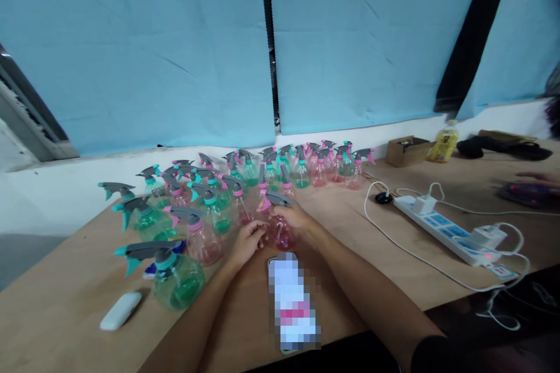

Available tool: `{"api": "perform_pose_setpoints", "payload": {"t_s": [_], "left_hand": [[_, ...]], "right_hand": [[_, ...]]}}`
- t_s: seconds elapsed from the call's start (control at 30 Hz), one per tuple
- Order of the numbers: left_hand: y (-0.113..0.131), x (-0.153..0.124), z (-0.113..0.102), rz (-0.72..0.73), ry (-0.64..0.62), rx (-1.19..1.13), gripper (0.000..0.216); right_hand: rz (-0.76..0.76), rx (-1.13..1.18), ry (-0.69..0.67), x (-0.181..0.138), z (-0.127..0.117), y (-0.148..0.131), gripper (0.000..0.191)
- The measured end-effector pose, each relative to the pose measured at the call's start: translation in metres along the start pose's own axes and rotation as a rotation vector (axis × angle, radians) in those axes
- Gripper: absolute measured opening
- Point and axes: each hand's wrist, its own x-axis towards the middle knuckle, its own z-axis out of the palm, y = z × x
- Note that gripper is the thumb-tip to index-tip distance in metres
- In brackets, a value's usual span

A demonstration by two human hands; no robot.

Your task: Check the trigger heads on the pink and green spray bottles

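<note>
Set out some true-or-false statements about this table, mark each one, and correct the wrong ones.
1. The right hand is on a pink spray bottle. True.
2. A yellow bottle stands beside a cardboard box. True.
3. The left hand grips the yellow bottle. False: it is next to the pink spray bottle, far from the yellow one.
4. A phone lies nearer the person than the pink spray bottle. True.
5. The power strip is left of the phone. False: it is to the right.
6. Every spray bottle is pink. False: some are green, such as the green bottle near the white case.
</note>
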Motion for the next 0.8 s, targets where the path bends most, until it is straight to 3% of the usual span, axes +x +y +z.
{"api": "perform_pose_setpoints", "payload": {"t_s": [0.13, 0.3, 0.47, 0.6, 0.7, 0.8], "left_hand": [[-0.005, 0.002, -0.002, -0.001, -0.015, 0.024, 0.033], [-0.004, 0.002, -0.004, -0.001, -0.037, 0.049, 0.034], [0.002, -0.001, -0.004, -0.001, -0.041, 0.072, 0.034], [0.003, -0.001, -0.004, -0.013, -0.035, 0.064, 0.035], [0.003, -0.001, -0.005, -0.009, -0.034, 0.062, 0.035], [0.005, -0.002, -0.005, -0.004, -0.029, 0.057, 0.035]], "right_hand": [[0.022, -0.038, 0.064, -0.003, 0.0, 0.005, 0.026], [0.016, -0.206, 0.083, -0.017, -0.013, -0.003, 0.015], [-0.01, -0.408, 0.361, -0.04, -0.039, -0.008, 0.013], [-0.101, -0.602, 0.596, -0.053, -0.057, -0.009, 0.033], [-0.088, -0.748, 0.669, -0.057, -0.066, -0.008, 0.057], [-0.087, -0.87, 0.694, -0.055, -0.073, 0.0, 0.066]]}}
